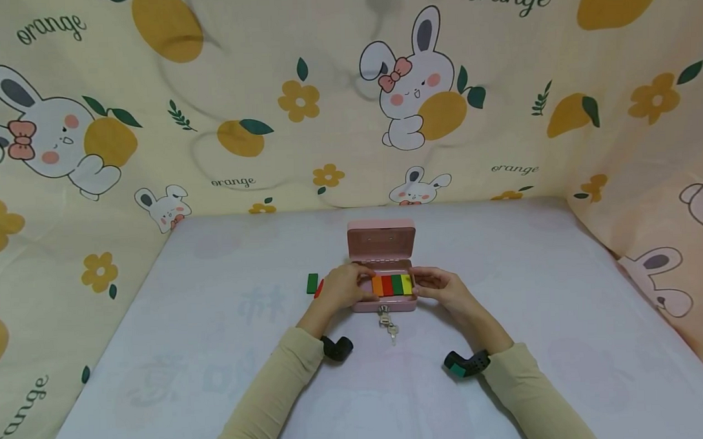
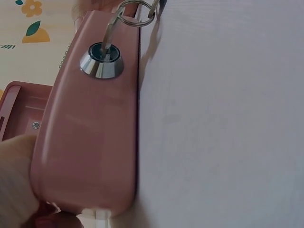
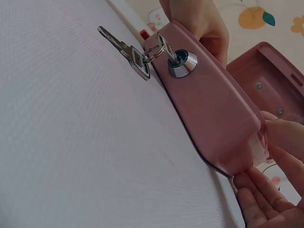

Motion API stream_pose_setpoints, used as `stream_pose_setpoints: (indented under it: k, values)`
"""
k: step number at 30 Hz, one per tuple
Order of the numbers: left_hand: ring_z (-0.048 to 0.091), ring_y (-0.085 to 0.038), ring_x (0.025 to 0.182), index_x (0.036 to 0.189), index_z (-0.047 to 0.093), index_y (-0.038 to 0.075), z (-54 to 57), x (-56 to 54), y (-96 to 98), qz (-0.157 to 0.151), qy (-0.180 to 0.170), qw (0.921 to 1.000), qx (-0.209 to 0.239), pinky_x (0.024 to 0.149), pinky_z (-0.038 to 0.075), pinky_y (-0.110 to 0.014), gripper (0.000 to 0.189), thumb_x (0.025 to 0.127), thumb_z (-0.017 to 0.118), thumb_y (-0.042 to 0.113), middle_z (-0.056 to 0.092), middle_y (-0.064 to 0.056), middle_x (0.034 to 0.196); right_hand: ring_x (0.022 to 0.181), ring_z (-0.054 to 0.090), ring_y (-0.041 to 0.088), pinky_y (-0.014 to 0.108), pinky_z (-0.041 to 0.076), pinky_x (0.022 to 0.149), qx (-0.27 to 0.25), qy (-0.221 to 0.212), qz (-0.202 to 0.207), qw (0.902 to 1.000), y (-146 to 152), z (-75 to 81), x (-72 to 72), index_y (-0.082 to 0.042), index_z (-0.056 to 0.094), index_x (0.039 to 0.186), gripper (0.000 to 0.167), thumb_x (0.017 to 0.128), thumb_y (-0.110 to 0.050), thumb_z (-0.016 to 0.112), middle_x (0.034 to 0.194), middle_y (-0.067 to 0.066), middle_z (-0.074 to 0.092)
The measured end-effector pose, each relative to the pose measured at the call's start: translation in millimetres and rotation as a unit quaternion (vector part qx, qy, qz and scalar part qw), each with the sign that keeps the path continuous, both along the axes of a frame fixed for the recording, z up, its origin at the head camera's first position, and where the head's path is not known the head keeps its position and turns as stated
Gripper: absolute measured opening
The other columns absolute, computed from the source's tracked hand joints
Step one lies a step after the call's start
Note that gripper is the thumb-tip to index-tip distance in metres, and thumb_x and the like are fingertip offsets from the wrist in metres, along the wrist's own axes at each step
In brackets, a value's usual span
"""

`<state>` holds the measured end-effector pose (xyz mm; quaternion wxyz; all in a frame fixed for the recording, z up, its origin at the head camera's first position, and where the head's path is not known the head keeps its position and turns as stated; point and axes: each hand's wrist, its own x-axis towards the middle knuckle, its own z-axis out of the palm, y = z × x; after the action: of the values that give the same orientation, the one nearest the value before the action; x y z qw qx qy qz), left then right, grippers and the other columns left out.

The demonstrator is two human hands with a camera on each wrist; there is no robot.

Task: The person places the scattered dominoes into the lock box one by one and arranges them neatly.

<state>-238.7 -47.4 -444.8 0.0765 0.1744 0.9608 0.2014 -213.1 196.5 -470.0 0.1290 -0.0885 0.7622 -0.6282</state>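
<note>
A pink metal cash box [image 1: 383, 307] sits with its lid [image 1: 381, 241] raised. Inside it lies a row of coloured wooden blocks: an orange block [image 1: 377, 286], a red block [image 1: 387, 285], a green block [image 1: 397, 285] and a yellow block [image 1: 407, 285]. My left hand [image 1: 345, 285] grips the box's left end, thumb toward the front and index finger toward the back; its other fingers are mostly hidden. At the opposite end my right hand [image 1: 441, 286] holds the side wall, fingertips [image 3: 268, 124] at the rim, others low outside.
Keys [image 1: 388, 325] hang from the lock [image 3: 182, 64] on the box's front. Another green block [image 1: 312, 283] and a red piece [image 1: 319, 288] lie on the white table [image 1: 229, 392], left of the box. A printed cloth [image 1: 337, 136] rises behind.
</note>
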Motion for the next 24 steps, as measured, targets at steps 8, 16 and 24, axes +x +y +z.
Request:
stream_pose_setpoints:
  k: [8, 16, 24]
  values:
    - [0.057, -0.019, 0.093, 0.12, 0.068, 0.021, 0.6, -1.0, -2.1, -0.005, -0.001, 1.0, 0.004, 0.087, 0.05, -0.036, 0.053, 0.074, 0.081, 0.044, 0.067, -0.005, 0.118, 0.12, 0.056, 0.017, 0.007, 0.045, 0.09, -0.004, -0.001, -0.002, 1.0, -0.6, 0.6, 0.5, 0.004, 0.048, 0.138, 0.054, 0.089, -0.01, 0.067, 0.143, 0.027, 0.046]
    - [0.047, -0.013, 0.077, 0.121, 0.067, 0.024, 0.5, -0.3, -4.9, -0.011, -0.004, 0.9997, 0.023, 0.064, 0.036, -0.024, 0.053, 0.074, 0.08, 0.046, 0.059, -0.001, 0.089, 0.118, 0.057, 0.017, 0.007, 0.045, 0.089, -0.002, 0.001, -0.002, 1.0, -1.0, 1.2, 0.4, 0.004, 0.048, 0.137, 0.054, 0.089, -0.011, 0.067, 0.142, 0.028, 0.046]
    - [0.04, -0.012, 0.068, 0.12, 0.068, 0.021, 2.5, 0.7, -9.7, -0.019, -0.03, 0.9962, 0.08, 0.058, 0.026, -0.022, 0.049, 0.076, 0.08, 0.04, 0.043, 0.003, 0.071, 0.12, 0.056, 0.018, 0.007, 0.044, 0.09, -0.005, -0.009, -0.005, 0.9999, -1.2, 1.3, 0.8, 0.003, 0.048, 0.138, 0.055, 0.089, -0.013, 0.068, 0.143, 0.027, 0.046]
